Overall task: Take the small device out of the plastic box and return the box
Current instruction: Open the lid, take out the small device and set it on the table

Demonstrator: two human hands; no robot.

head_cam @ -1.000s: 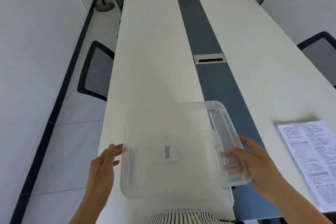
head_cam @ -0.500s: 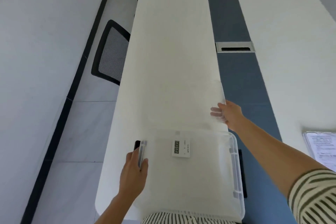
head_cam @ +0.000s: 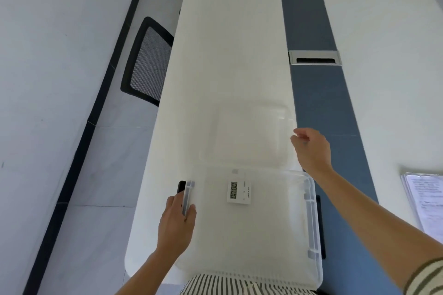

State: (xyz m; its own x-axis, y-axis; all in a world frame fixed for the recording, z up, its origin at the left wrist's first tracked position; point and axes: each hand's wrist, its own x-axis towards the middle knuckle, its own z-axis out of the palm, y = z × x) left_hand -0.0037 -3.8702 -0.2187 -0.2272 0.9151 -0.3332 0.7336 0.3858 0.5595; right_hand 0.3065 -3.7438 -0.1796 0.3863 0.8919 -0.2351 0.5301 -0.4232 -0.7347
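Clear plastic lid [head_cam: 249,134] now lies flat on the bench [head_cam: 230,31] beyond the box [head_cam: 311,211]; the right hand [head_cam: 311,148] has let go, fingers loose. Left hand [head_cam: 177,220] grips the box rim; the small device [head_cam: 239,190] sits inside, reachable

A long white table [head_cam: 230,55] runs away from the viewer, with a dark blue strip [head_cam: 311,19] down its middle that holds a metal cable slot [head_cam: 314,57]. A black mesh chair [head_cam: 147,61] stands at the table's left edge, on a pale tiled floor [head_cam: 112,175]. Printed papers [head_cam: 425,201] lie at the right edge of the view.
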